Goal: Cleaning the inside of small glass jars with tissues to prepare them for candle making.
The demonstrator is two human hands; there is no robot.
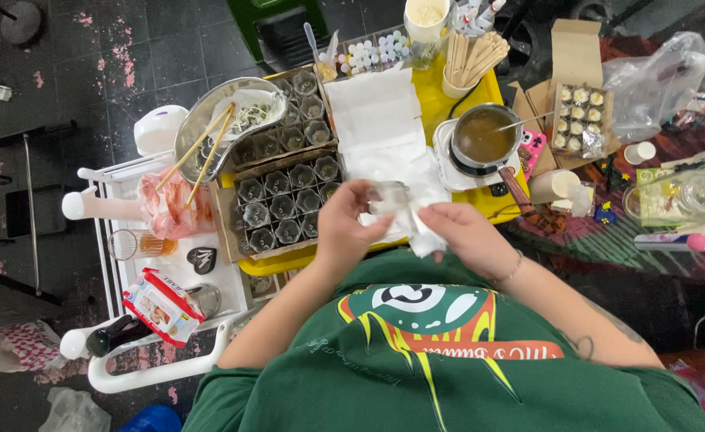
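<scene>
Closest to you, your left hand (344,228) curls its fingers around a small clear glass jar (389,197), holding it up just above the near edge of the yellow tray (436,100). Your right hand (466,234) pinches a crumpled white paper tissue (418,232) that touches the jar's lower side, thumb and fingers pressed together on it. The jar sits between your two hands, tipped slightly toward the left one.

Judging by what lies around, the wiping looks barely begun: just beyond your left hand two cardboard boxes of empty dark glass jars (287,208) stand full, none set apart as finished that I can tell. Whether those are already clean is not visible.

Further out, a flat stack of white paper sheets (372,112) lies on the tray, with a metal pot of brown liquid (482,136) to its right. Beyond, a cup of wooden sticks (468,60) stands.
</scene>
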